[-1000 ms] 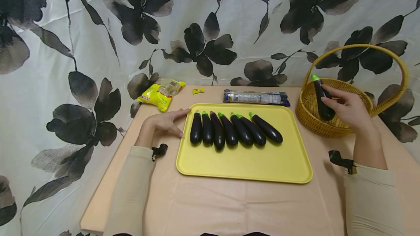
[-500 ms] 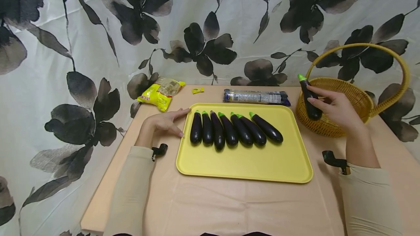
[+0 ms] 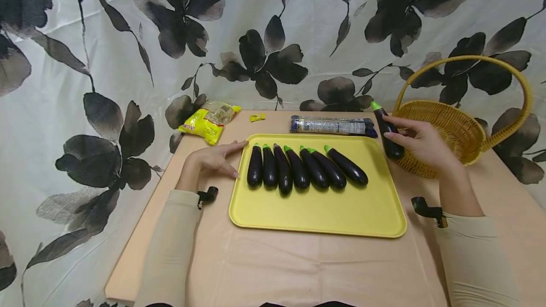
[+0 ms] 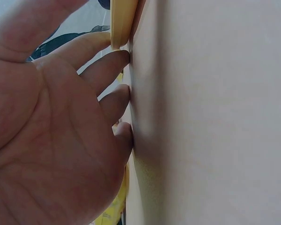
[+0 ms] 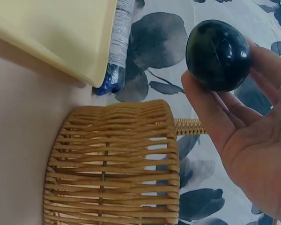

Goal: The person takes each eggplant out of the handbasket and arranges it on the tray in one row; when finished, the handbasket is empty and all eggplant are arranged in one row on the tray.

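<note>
My right hand [image 3: 420, 141] holds a dark purple eggplant [image 3: 387, 131] with a green stem, gripped between thumb and fingers. In the head view it hangs between the tray's right rim and the wicker basket [image 3: 448, 117]. The right wrist view shows the eggplant's round end [image 5: 218, 55] above the basket's side [image 5: 112, 164]. Several more eggplants [image 3: 300, 169] lie in a row on the yellow tray [image 3: 315, 212], stems pointing away. At the tray's left rim my left hand [image 3: 213, 159] rests with fingers spread, thumb and fingertips right at the edge; its fingers [image 4: 103, 70] reach down to the tabletop.
A yellow snack bag [image 3: 209, 122] lies at the back left, beside a small yellow packet [image 3: 257, 118]. Behind the tray lies a long dark blue package [image 3: 332, 126]. The basket's tall handle [image 3: 526, 94] arches up at the right. A floral cloth [image 3: 273, 27] hangs behind the table.
My right hand has carried the eggplant leftward from over the basket toward the tray's right rim. The left hand and the eggplants on the tray have stayed put.
</note>
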Motion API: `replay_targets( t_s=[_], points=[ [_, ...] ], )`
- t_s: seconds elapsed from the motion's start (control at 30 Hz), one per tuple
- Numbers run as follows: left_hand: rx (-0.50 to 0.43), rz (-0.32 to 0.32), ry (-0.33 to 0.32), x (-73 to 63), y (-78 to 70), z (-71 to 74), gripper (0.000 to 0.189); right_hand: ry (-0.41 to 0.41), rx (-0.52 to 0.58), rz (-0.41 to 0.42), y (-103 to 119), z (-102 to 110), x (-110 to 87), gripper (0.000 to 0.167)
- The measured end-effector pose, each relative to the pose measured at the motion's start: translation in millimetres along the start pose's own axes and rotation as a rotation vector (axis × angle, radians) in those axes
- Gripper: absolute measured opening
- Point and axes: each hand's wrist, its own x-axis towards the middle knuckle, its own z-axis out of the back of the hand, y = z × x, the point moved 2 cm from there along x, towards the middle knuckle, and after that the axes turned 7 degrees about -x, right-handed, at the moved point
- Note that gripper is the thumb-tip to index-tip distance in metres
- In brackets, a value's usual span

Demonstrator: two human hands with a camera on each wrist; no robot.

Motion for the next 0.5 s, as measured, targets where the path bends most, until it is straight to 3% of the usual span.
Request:
replay_targets(
  t_s=[0.5],
  points=[
    [-0.022,0.023,0.006,0.0,0.2,0.5,0.122,0.139,-0.008,0.057,2.9,-24.4,8.1,0.046]
  ],
)
